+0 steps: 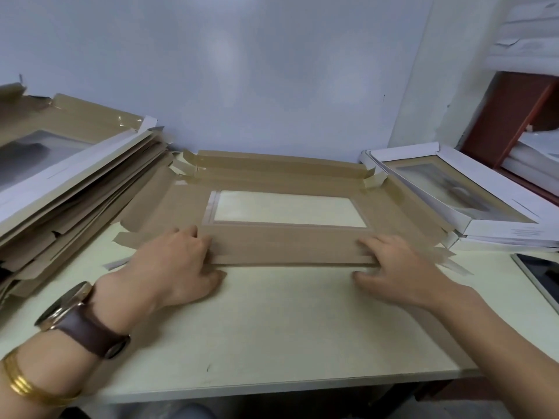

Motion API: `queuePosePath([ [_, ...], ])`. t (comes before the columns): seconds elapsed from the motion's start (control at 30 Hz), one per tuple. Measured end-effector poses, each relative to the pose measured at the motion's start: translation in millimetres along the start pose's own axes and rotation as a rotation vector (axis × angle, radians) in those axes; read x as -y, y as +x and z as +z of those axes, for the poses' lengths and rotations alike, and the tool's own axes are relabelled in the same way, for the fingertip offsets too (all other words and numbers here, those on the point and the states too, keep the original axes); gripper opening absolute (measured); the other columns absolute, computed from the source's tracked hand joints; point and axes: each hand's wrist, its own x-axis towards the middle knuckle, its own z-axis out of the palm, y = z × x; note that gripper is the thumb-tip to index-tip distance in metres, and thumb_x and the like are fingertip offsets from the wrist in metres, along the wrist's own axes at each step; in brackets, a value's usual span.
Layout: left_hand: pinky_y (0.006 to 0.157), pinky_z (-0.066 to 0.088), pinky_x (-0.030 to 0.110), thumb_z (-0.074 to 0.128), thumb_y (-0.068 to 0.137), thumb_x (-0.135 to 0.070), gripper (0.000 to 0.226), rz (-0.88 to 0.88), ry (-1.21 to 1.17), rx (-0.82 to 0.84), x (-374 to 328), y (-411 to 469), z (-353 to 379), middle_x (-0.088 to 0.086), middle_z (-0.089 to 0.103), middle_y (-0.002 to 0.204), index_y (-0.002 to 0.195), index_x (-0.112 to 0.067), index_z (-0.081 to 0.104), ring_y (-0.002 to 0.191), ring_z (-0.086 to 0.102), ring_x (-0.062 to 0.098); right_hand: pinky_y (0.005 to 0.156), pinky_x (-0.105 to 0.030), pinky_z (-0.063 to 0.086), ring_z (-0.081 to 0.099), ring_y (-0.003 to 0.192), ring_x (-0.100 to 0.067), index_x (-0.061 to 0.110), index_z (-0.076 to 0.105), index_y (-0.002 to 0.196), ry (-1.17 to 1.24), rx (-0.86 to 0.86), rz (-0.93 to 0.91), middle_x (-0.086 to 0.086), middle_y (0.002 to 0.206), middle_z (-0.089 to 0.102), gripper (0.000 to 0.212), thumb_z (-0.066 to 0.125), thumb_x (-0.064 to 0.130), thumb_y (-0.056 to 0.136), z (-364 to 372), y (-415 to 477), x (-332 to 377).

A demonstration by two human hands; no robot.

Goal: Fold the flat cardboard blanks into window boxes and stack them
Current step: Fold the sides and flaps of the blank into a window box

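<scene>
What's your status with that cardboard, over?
Hands: left hand and right hand pinch near flap of the blank, partly folded. Flat pile left, finished boxes right. Nothing in the way.

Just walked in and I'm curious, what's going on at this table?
A person is folding a windowed cardboard blank on the table. The left hand and right hand grip the two ends of its near flap, which is turned up off the table. More flat blanks are piled at the left, and finished window boxes are stacked at the right.
</scene>
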Motion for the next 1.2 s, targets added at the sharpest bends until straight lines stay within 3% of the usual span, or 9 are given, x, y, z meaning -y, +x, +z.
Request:
queuePosePath([
  [0.1,0.1,0.041,0.033,0.038,0.078,-0.077,0.066,0.116,-0.006,0.111,-17,3,-4,-0.007,0.041,0.13,0.128,-0.034,0.044,0.121,0.04,0.02,0.112,-0.033,0.027,0.028,0.139,-0.015,0.026,0.033,0.145,0.102,0.16,-0.089,0.006,0.152,0.032,0.092,0.033,0.084,0.074,0,-4,33],
  [0.2,0.116,0.023,0.035,0.04,0.081,-0.076,0.083,0.245,-0.117,0.224,-41,15,-1,-0.012,0.014,0.157,0.15,-0.036,0.02,0.145,0.013,0.016,0.118,-0.033,0.013,0.008,0.148,-0.01,0.021,0.019,0.152,0.119,0.224,-0.193,0.004,0.161,0.013,0.102,0.021,0.087,0.074,6,-1,68],
  [0.3,0.121,0.001,0.038,0.04,0.088,-0.067,0.085,0.304,-0.221,0.282,-58,28,8,-0.011,-0.005,0.161,0.154,-0.032,0.0,0.147,-0.01,0.01,0.119,-0.031,0.005,0.0,0.148,-0.007,0.017,0.008,0.155,0.137,0.231,-0.289,0.002,0.163,0.005,0.093,0.022,0.077,0.086,16,7,90],
  [0.43,0.119,-0.012,0.039,0.028,0.09,-0.07,0.078,0.304,-0.239,0.282,-54,33,23,-0.016,-0.014,0.159,0.151,-0.039,-0.011,0.145,-0.02,0.007,0.121,-0.033,-0.001,-0.008,0.147,-0.004,0.019,0.0,0.155,0.125,0.227,-0.314,0.006,0.163,-0.002,0.083,0.02,0.069,0.092,30,15,89],
  [0.53,0.117,-0.016,0.047,0.014,0.072,-0.088,0.085,0.258,-0.222,0.287,-44,31,27,-0.022,-0.017,0.157,0.146,-0.053,-0.01,0.143,-0.023,0.006,0.121,-0.034,-0.005,-0.015,0.145,-0.002,0.024,-0.003,0.155,0.081,0.219,-0.304,0.011,0.162,-0.009,0.087,0.016,0.075,0.087,36,14,72],
  [0.67,0.114,-0.017,0.056,0.012,0.059,-0.094,0.088,0.2,-0.229,0.302,-29,30,27,-0.023,-0.018,0.156,0.14,-0.064,-0.008,0.144,-0.024,0.012,0.121,-0.033,-0.006,-0.017,0.144,0.001,0.033,-0.003,0.154,0.061,0.23,-0.255,0.014,0.16,-0.012,0.1,0.007,0.086,0.07,31,9,36],
  [0.83,0.117,-0.015,0.047,0.011,0.06,-0.093,0.086,0.174,-0.217,0.296,-1,25,29,-0.021,-0.02,0.156,0.138,-0.064,-0.014,0.143,-0.025,0.007,0.121,-0.032,-0.003,-0.013,0.145,0.0,0.034,-0.002,0.154,0.022,0.211,-0.161,0.015,0.16,-0.01,0.093,0.009,0.081,0.074,23,-3,-11],
  [0.93,0.119,-0.013,0.041,0.023,0.065,-0.093,0.089,0.173,-0.241,0.293,12,22,28,-0.015,-0.019,0.158,0.141,-0.06,-0.011,0.143,-0.023,0.005,0.121,-0.032,-0.002,-0.012,0.146,-0.002,0.037,0.0,0.153,0.025,0.212,-0.105,0.015,0.16,-0.008,0.089,0.014,0.08,0.076,19,-8,-32],
  [1.2,0.119,-0.01,0.039,0.056,0.063,-0.083,0.085,0.146,-0.474,0.254,18,18,17,0.004,-0.002,0.162,0.139,-0.06,0.027,0.148,-0.014,0.016,0.117,-0.023,0.0,-0.003,0.147,-0.004,0.043,0.015,0.151,0.12,0.218,-0.067,0.014,0.161,0.005,0.08,0.032,0.075,0.08,6,-10,-42],
])
